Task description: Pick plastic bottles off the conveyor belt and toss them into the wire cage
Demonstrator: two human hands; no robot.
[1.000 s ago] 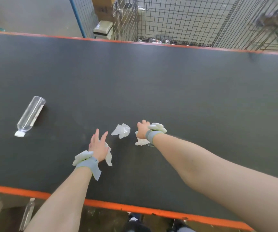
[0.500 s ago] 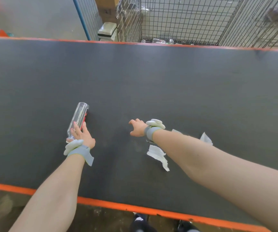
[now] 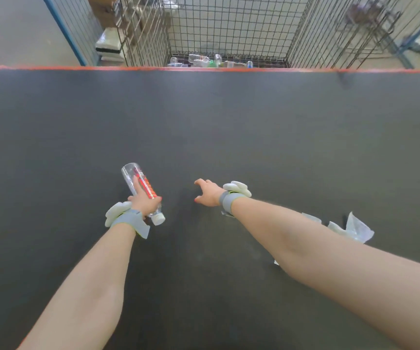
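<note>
Bottle (image 3: 138, 183), clear plastic with red label, is gripped in the left hand (image 3: 145, 202) above the conveyor belt (image 3: 229, 127), white cap toward the wrist, base pointing away toward the wire cage (image 3: 229, 29). Right hand (image 3: 209, 194) empty, fingers spread and loosely curled, hovering over the belt just beside the bottle. Grey straps with white pads on both wrists. Crumpled clear plastic scraps (image 3: 355, 228) lie on the belt behind the right forearm. Several bottles already sit on the cage floor (image 3: 204, 60).
</note>
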